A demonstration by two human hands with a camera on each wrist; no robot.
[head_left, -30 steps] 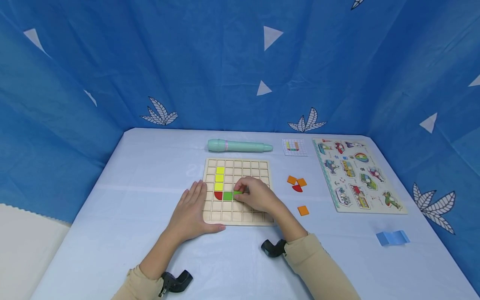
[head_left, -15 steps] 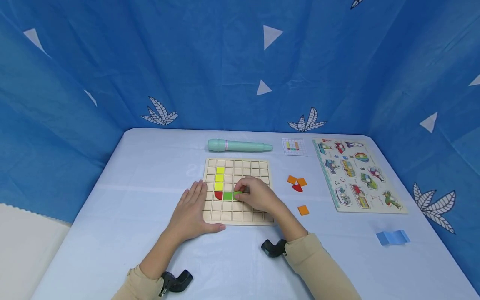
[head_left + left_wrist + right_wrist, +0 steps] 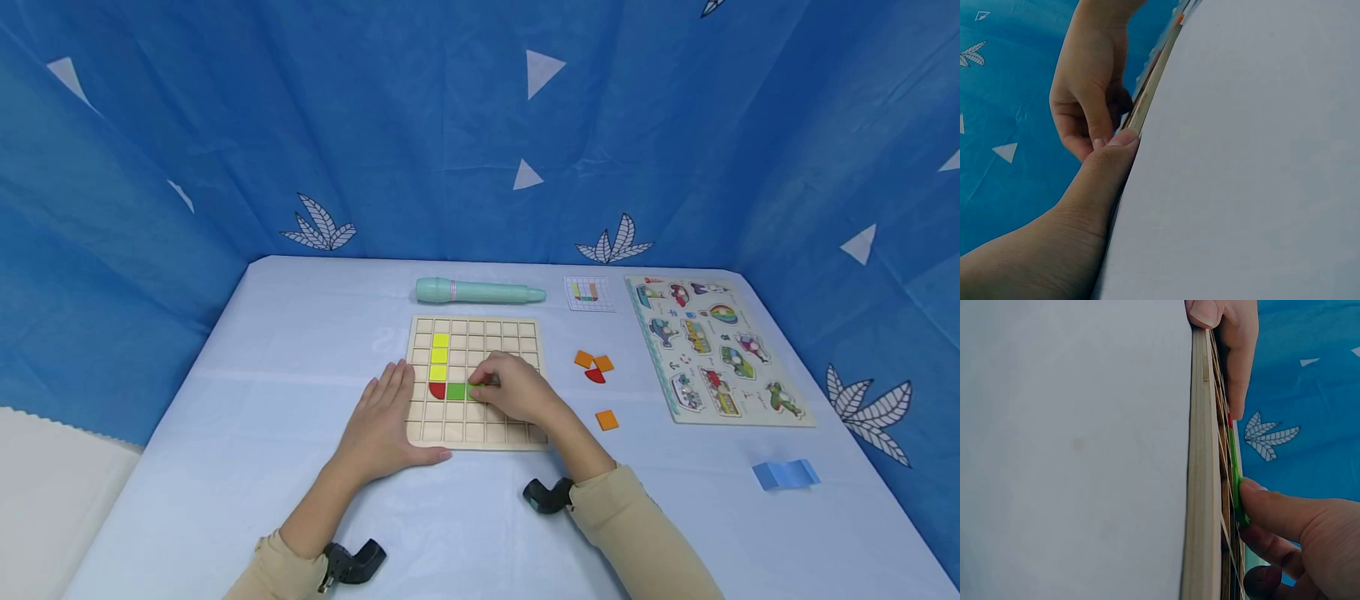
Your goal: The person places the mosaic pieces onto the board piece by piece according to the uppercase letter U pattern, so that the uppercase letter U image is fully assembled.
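A wooden grid board [image 3: 465,435] lies flat on the white table. Several yellow square tiles [image 3: 439,356] stand in one column, above a red quarter-circle tile [image 3: 437,390] and a green square tile [image 3: 455,392]. With thumb and fingertips, my right hand [image 3: 513,390] pinches a second green tile [image 3: 1243,519], in the grid just right of the first; the fingers partly cover it. My left hand [image 3: 381,421] rests against the board's left side with straight fingers, its thumb [image 3: 1124,137] spread along the front edge.
Several orange tiles [image 3: 607,421] and a red quarter-circle tile [image 3: 595,377] lie right of the board. Behind are a mint-green pen-shaped object [image 3: 480,292] and a pattern card [image 3: 591,294]. A picture puzzle board [image 3: 712,350] and a blue folded strip [image 3: 786,476] lie farther right.
Both hands stay in place. The green tile under my right fingertips looks slightly flatter against the grid now.
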